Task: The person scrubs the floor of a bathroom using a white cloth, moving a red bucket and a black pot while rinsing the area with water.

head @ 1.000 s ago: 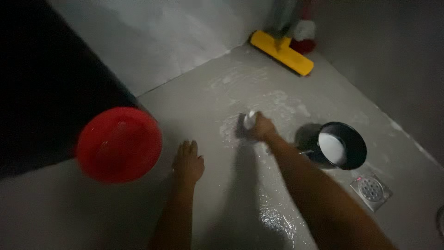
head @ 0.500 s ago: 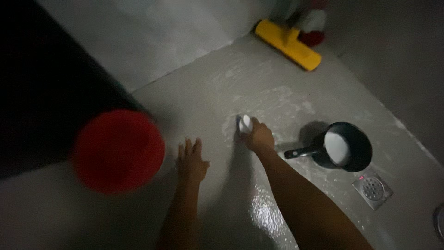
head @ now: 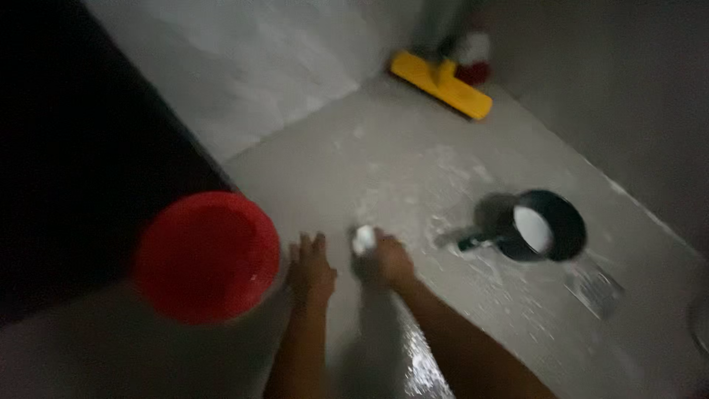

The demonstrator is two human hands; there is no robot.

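Grey, wet floor (head: 443, 170) fills the dim view, streaked with pale soapy foam. The right hand (head: 388, 260) is closed around a small whitish scrubbing pad (head: 362, 239), pressing it onto the floor; the picture is too blurred to tell the pad's exact kind. Just beside it, the left hand (head: 310, 270) lies flat on the floor with its fingers spread, holding nothing. A red bucket (head: 208, 255) stands close to the left of that hand, against a dark wall. To the right of the hands, a little apart, sits a black dipper (head: 543, 225) with a handle and something white inside. A square metal drain (head: 597, 287) lies near it. A yellow brush head (head: 441, 85) rests in the far corner.
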